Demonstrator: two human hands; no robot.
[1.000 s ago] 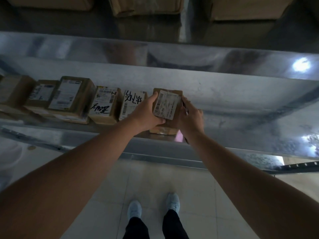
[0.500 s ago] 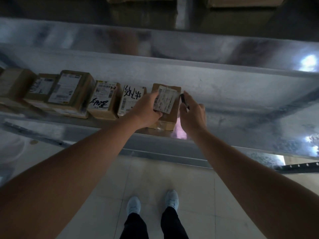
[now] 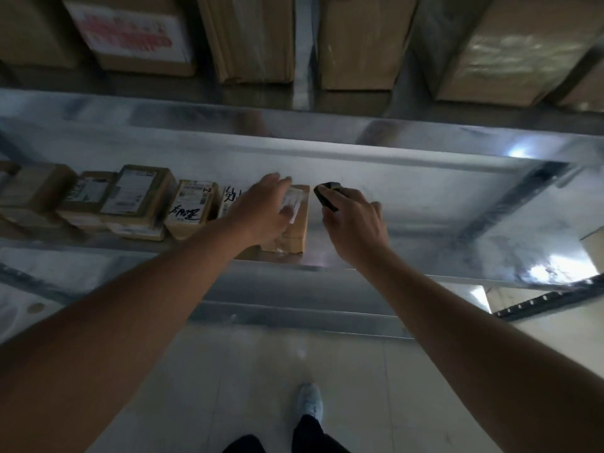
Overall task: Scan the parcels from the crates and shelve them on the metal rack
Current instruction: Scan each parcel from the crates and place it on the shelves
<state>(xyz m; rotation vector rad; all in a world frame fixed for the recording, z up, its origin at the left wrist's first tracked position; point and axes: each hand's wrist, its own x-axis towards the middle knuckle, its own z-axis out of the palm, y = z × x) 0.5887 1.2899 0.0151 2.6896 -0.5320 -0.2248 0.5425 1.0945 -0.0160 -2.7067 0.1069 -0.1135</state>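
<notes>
Cardboard parcel point(image 3: 295, 223) stood on the metal rack point(image 3: 425, 197) at the row's right end, the left hand point(image 3: 261, 212) now resting slack-fingered on it, while the right hand point(image 3: 354, 223), withdrawn, gripped a scanner point(image 3: 327, 196); shelving judged essentially complete.

Bare forearms; dark trousers point(image 3: 304, 438); pale blue-grey sneaker point(image 3: 310, 400).

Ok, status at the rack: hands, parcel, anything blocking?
Left hand flat on the cardboard parcel, which sits on the metal shelf. Right hand has its grip on a black scanner. Shelf bare to the right.
</notes>
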